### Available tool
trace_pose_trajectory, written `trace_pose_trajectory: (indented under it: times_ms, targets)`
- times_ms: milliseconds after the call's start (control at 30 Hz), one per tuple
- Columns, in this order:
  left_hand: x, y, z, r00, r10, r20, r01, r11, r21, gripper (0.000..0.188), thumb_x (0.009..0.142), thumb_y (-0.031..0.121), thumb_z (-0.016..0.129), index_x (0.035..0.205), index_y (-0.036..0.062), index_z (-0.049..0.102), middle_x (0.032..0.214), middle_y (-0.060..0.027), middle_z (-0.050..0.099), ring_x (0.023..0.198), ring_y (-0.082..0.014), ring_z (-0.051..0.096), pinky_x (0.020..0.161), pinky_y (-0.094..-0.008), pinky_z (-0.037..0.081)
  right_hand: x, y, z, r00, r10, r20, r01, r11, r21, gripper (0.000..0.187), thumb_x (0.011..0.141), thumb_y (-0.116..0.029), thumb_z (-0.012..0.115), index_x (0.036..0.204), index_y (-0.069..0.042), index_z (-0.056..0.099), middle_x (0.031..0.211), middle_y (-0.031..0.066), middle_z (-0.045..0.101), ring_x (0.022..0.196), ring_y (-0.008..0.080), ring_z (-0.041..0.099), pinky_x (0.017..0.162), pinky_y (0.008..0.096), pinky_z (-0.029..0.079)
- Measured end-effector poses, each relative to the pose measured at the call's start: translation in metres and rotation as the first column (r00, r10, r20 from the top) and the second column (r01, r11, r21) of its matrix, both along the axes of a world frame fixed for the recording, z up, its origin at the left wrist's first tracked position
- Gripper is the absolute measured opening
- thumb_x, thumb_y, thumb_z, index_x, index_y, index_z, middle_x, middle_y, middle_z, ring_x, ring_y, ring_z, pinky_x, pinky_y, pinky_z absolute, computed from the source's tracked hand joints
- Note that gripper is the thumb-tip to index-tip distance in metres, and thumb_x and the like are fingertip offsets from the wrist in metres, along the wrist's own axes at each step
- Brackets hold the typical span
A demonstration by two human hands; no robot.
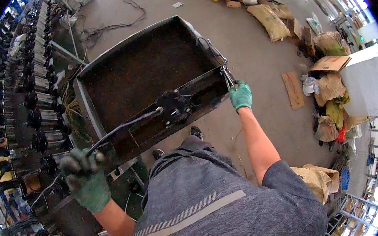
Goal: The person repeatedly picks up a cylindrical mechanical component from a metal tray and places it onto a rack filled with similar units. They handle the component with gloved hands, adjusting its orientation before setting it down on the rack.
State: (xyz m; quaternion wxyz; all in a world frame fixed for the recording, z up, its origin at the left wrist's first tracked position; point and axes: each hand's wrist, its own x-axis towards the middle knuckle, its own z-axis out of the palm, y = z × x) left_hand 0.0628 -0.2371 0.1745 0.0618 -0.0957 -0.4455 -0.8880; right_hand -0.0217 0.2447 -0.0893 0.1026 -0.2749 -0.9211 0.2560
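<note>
My left hand [85, 178] is closed around a black cable [122, 126] leading to a bundle [174, 104] on the near wall of a dark metal tray [146, 71]. My right hand [241, 95] clamps pliers [228, 78] at the tray's right corner.

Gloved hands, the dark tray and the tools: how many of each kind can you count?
Green-gloved hands: 2, the left hand and the right hand
Dark metal tray: 1
Black cable in the left hand: 1
Pliers in the right hand: 1
Total: 5
</note>
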Motion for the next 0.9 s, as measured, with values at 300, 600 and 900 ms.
trace_pose_trajectory:
  times_ms: [300, 600, 900]
  targets:
    - [-0.001, 0.027, -0.014, 1.0, 0.021, 0.018, -0.018, 0.989, -0.148, 0.037, 0.095, 0.037, 0.073, 0.097, 0.0084, 0.049, 0.093, -0.004, 0.042, 0.082, -0.0199, 0.05, 0.088, -0.0472, 0.049, 0.004, -0.029, -0.011, 0.964, 0.218, -0.152, -0.233, 0.968, -0.092, 0.023, 0.088, -0.016, 0.069, 0.108, -0.005, 0.071, 0.107, 0.0193, 0.069, 0.1, 0.0392, 0.066, 0.089, 0.0458, 0.053]
    - [0.005, 0.038, -0.012, 0.995, 0.094, 0.032, -0.085, 0.975, -0.206, 0.033, 0.095, 0.034, 0.072, 0.097, 0.0088, 0.05, 0.09, -0.0039, 0.042, 0.08, -0.0204, 0.049, 0.086, -0.0464, 0.048, -0.007, -0.071, -0.035, 0.918, 0.393, -0.056, -0.397, 0.909, -0.13, 0.024, 0.092, -0.022, 0.067, 0.111, -0.007, 0.071, 0.109, 0.0195, 0.068, 0.102, 0.0404, 0.066, 0.089, 0.0471, 0.053]
    - [0.015, 0.028, -0.019, 0.983, 0.125, 0.131, -0.105, 0.983, -0.151, 0.028, 0.098, 0.03, 0.069, 0.099, 0.0077, 0.052, 0.09, -0.0049, 0.046, 0.076, -0.0206, 0.056, 0.082, -0.0453, 0.053, -0.024, -0.077, -0.064, 0.912, 0.406, 0.067, -0.371, 0.882, -0.289, 0.031, 0.092, -0.028, 0.068, 0.116, -0.007, 0.068, 0.105, 0.0199, 0.073, 0.1, 0.039, 0.069, 0.088, 0.0454, 0.054]
